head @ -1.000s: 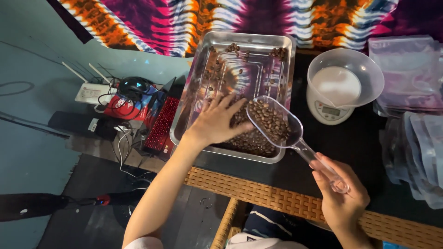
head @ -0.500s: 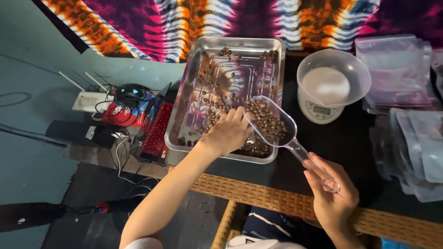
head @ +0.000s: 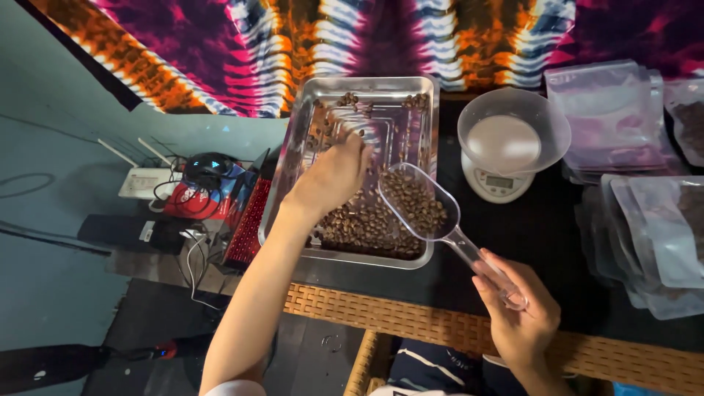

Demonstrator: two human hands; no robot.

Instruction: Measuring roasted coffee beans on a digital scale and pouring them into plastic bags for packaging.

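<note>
1. My left hand (head: 334, 176) reaches into the metal tray (head: 293, 154), fingers curled loosely over the coffee beans (head: 367, 227); I cannot tell whether it grips any.
2. My right hand (head: 517, 312) is clasped around the handle of a clear plastic scoop (head: 418, 205), held loaded with beans over the tray's near right corner.
3. A clear bowl (head: 513, 132) sits on a small white scale (head: 499, 183), right of the tray on the dark desk (head: 543, 235).
4. Clear zip pouches (head: 645, 227) lie stacked at the desk's right edge; a further pile (head: 609, 110) lies behind them, flat, rectangular, translucent.
</note>
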